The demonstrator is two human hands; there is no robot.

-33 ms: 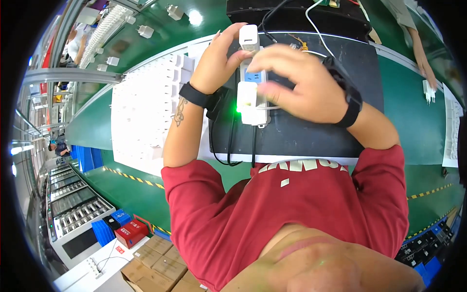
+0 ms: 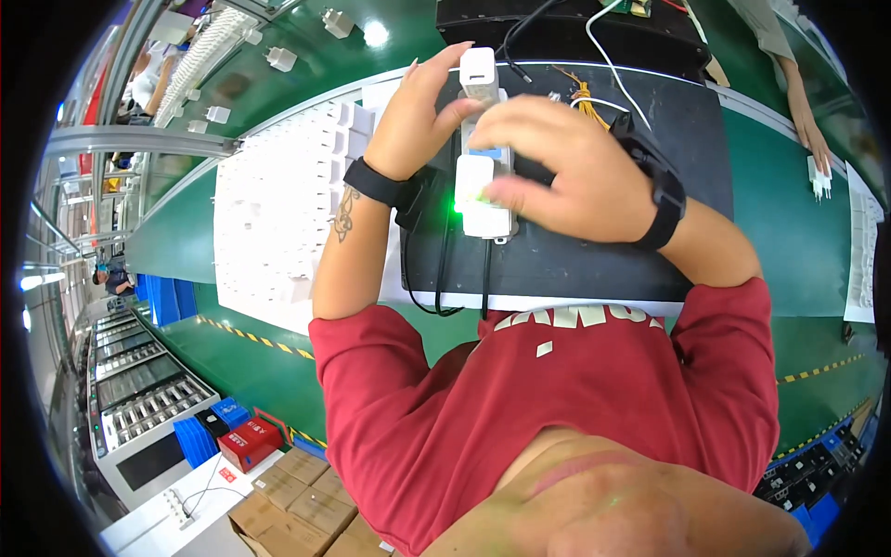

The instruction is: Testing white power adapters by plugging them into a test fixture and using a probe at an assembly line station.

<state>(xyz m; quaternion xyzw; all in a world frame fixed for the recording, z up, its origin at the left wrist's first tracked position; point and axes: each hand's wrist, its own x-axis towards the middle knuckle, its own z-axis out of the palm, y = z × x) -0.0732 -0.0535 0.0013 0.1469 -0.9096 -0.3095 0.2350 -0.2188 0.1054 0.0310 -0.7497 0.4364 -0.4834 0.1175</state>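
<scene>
My left hand (image 2: 408,135) is closed on a white charger (image 2: 479,70) at the far end of a power strip. The thumb presses its near end and the index finger lies along its left side. My right hand (image 2: 589,176), slightly blurred, arches over the strip, fingers and thumb apart with nothing visible between them. Part of the strip's blue socket face (image 2: 499,154) shows under the right fingers. Nearer to me stands a second white charger (image 2: 473,172), close to my right thumb. A green light (image 2: 458,204) glows at its left. The right fingertips are partly hidden.
Rows of white chargers (image 2: 269,204) cover a sheet on the left. Black cables (image 2: 444,269) run along the dark mat (image 2: 594,269). Orange wire ties (image 2: 587,100) and a white cable (image 2: 608,54) lie beyond. At right, another person's hand (image 2: 812,139) holds white chargers (image 2: 819,176).
My right hand has shifted slightly, its fingers lower over the blue socket face. A white cable seen under my right thumb before is no longer visible. My left hand stays at the charger.
</scene>
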